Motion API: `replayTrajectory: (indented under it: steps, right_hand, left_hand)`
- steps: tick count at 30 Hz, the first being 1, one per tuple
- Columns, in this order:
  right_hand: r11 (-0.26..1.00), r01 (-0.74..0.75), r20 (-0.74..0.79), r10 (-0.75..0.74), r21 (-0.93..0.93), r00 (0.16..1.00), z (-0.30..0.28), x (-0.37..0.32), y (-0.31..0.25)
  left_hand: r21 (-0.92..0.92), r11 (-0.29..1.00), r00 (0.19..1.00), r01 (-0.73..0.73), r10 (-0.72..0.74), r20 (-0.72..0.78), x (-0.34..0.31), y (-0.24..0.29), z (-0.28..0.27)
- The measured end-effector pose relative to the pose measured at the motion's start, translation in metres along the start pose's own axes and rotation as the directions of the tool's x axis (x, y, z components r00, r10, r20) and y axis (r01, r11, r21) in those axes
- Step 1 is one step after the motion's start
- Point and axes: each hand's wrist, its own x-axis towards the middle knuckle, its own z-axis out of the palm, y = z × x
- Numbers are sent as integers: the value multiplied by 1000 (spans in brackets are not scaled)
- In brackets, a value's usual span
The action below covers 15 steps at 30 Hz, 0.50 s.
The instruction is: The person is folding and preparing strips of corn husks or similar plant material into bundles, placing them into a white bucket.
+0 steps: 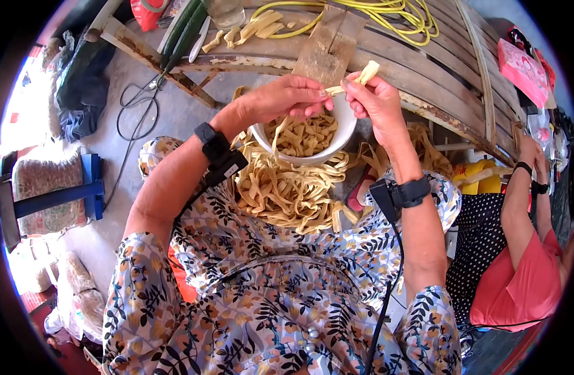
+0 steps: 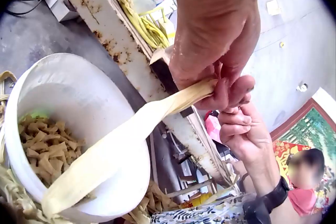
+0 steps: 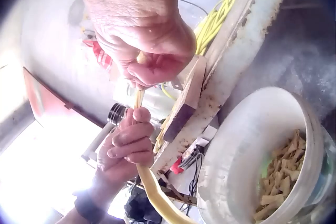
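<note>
Both hands are raised over a white bucket (image 1: 346, 128), pinching one pale yellow, flat strip (image 2: 100, 161) that looks like tofu skin. My left hand (image 1: 293, 98) holds it between thumb and fingers, and a long tail hangs down across the bucket in the left wrist view. Close beside it, my right hand (image 1: 377, 103) pinches the strip, with a short end (image 1: 368, 72) sticking up past the thumb. Inside the bucket lie several short knotted pieces (image 1: 302, 134) of the same material. A heap of long loose strips (image 1: 287, 187) lies below the bucket, near my lap.
A slatted bench with a rusty frame (image 1: 418, 106) stands just beyond the bucket. On it are a wooden board (image 1: 327, 47), a coiled yellow cord (image 1: 402, 22), loose knotted pieces (image 1: 262, 26) and long dark green items (image 1: 182, 34). Another person (image 1: 518, 269) sits at right.
</note>
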Motion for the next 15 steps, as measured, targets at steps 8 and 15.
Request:
replayTrajectory:
  steps: [8, 15]
  right_hand:
    - [997, 54, -156, -45, 50, 987, -23, 25, -20]
    - [954, 266, -254, -225, 141, 941, -14, 62, -27]
  left_hand:
    - [555, 830, 962, -51, 191, -197, -9, 30, -35]
    - [704, 704, 754, -91, 511, -414, 21, 55, -58]
